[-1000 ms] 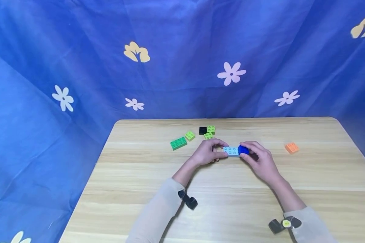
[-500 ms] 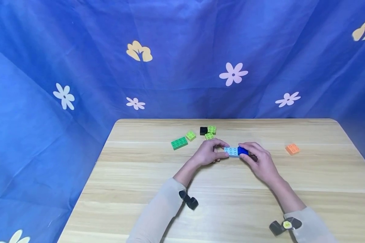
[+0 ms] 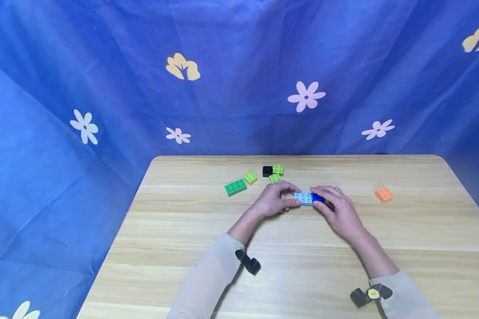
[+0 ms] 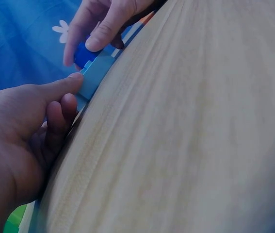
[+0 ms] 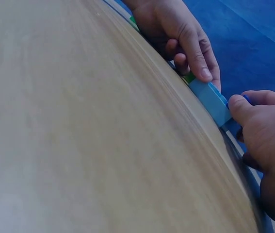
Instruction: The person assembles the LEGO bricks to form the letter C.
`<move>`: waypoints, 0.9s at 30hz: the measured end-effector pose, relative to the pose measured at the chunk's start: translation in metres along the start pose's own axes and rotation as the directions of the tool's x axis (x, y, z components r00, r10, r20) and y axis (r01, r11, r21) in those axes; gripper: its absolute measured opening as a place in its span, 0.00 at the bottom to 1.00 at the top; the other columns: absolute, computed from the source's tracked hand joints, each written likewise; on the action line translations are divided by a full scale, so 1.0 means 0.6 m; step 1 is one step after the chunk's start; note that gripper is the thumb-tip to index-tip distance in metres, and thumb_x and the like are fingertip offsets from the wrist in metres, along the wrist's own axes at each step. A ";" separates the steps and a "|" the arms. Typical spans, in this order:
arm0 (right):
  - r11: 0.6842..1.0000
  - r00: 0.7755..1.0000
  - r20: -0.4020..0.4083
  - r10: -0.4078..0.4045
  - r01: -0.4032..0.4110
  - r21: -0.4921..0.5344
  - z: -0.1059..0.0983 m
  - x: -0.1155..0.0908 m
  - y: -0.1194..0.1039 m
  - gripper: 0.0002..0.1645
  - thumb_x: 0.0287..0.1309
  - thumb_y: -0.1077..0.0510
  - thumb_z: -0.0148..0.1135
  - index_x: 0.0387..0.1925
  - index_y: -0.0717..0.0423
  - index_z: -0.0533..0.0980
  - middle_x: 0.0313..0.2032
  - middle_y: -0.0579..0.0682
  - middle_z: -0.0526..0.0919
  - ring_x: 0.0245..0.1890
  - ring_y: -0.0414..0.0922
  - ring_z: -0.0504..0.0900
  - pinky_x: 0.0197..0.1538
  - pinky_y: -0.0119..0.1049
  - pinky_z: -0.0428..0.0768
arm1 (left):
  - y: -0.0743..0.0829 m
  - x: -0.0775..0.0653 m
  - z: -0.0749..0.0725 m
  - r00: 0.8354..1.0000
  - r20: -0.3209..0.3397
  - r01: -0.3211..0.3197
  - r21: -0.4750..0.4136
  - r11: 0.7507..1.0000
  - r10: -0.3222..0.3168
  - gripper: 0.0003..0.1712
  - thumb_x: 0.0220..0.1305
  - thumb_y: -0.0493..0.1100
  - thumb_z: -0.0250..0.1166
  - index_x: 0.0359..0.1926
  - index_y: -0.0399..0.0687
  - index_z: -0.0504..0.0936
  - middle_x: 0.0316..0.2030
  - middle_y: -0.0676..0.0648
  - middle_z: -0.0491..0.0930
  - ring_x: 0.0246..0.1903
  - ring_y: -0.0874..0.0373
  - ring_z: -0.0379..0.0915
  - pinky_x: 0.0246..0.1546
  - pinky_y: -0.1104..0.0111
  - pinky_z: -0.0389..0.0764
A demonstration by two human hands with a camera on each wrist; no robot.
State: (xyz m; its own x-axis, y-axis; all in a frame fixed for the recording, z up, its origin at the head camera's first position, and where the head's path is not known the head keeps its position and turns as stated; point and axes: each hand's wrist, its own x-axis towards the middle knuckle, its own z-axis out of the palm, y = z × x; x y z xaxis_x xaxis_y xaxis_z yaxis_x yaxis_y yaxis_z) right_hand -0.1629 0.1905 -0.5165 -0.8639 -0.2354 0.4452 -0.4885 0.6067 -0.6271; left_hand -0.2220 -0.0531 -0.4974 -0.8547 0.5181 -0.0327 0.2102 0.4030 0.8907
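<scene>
Between my hands on the tabletop lies a light blue toy brick (image 3: 303,199) with studs facing up. My left hand (image 3: 271,201) pinches its left end between thumb and fingers. A dark blue brick (image 3: 318,197) sits at the right end, held by the thumb and fingers of my right hand (image 3: 342,214), which cover much of it. In the left wrist view the dark blue brick (image 4: 82,55) stands higher than the light blue one (image 4: 97,73); whether the two are pressed fully together I cannot tell.
Behind my left hand lie a green brick (image 3: 235,187), a lime brick (image 3: 250,178), a black brick (image 3: 267,171) and two more lime bricks, one of them here (image 3: 278,169). An orange brick (image 3: 384,195) lies to the right. A blue flowered cloth (image 3: 239,88) hangs behind the table.
The dark blue brick and my right hand have shifted slightly left, and the brick now looks lower and more covered by the fingers. My left hand keeps its hold on the light blue brick.
</scene>
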 end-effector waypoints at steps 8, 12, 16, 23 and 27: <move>0.998 0.997 0.043 0.057 -0.059 0.038 0.001 0.002 -0.001 0.25 0.68 0.61 0.71 0.65 0.51 0.81 0.59 0.48 0.84 0.59 0.50 0.82 0.61 0.45 0.82 | 0.000 -0.002 -0.004 1.000 0.004 0.006 -0.019 1.000 -0.006 0.19 0.64 0.44 0.78 0.56 0.51 0.87 0.47 0.53 0.82 0.19 0.59 0.79 0.20 0.67 0.83; 0.994 0.994 0.048 0.095 -0.098 0.055 0.001 -0.002 0.000 0.28 0.66 0.62 0.72 0.66 0.51 0.79 0.57 0.50 0.84 0.52 0.48 0.82 0.52 0.32 0.80 | -0.008 -0.004 -0.009 1.000 0.023 0.023 -0.170 0.985 -0.019 0.19 0.67 0.43 0.75 0.58 0.47 0.86 0.41 0.49 0.86 0.21 0.58 0.80 0.21 0.67 0.84; 0.989 0.991 0.043 0.130 -0.132 0.064 0.001 -0.005 0.000 0.30 0.65 0.64 0.73 0.67 0.52 0.78 0.55 0.53 0.84 0.46 0.48 0.80 0.45 0.26 0.77 | -0.019 -0.009 -0.025 0.999 -0.018 0.031 -0.424 0.905 -0.043 0.16 0.71 0.38 0.70 0.57 0.40 0.83 0.35 0.40 0.86 0.23 0.58 0.78 0.24 0.67 0.86; 0.988 0.990 0.047 0.132 -0.135 0.071 0.000 -0.006 0.000 0.28 0.64 0.63 0.74 0.65 0.53 0.79 0.55 0.53 0.84 0.47 0.49 0.83 0.47 0.25 0.79 | -0.040 -0.016 -0.061 0.963 -0.269 -0.122 -0.407 0.905 0.009 0.06 0.70 0.35 0.70 0.46 0.39 0.85 0.29 0.33 0.82 0.20 0.59 0.74 0.20 0.72 0.80; 0.988 0.991 0.040 0.131 -0.134 0.071 0.000 -0.005 0.002 0.28 0.64 0.63 0.74 0.65 0.52 0.79 0.55 0.53 0.85 0.47 0.49 0.83 0.48 0.25 0.80 | -0.053 -0.020 -0.086 0.899 -0.430 -0.216 -0.273 0.938 0.082 0.05 0.69 0.34 0.71 0.43 0.39 0.87 0.27 0.41 0.82 0.17 0.63 0.68 0.15 0.75 0.70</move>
State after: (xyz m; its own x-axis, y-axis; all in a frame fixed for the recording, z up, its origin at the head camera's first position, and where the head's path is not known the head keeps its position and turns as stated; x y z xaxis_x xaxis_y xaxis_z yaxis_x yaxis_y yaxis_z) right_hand -0.1608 0.1922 -0.5188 -0.9248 -0.1837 0.3331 -0.3758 0.5775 -0.7248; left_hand -0.2429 -0.1110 -0.5022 -0.9554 0.1745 0.2382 0.2518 0.0604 0.9659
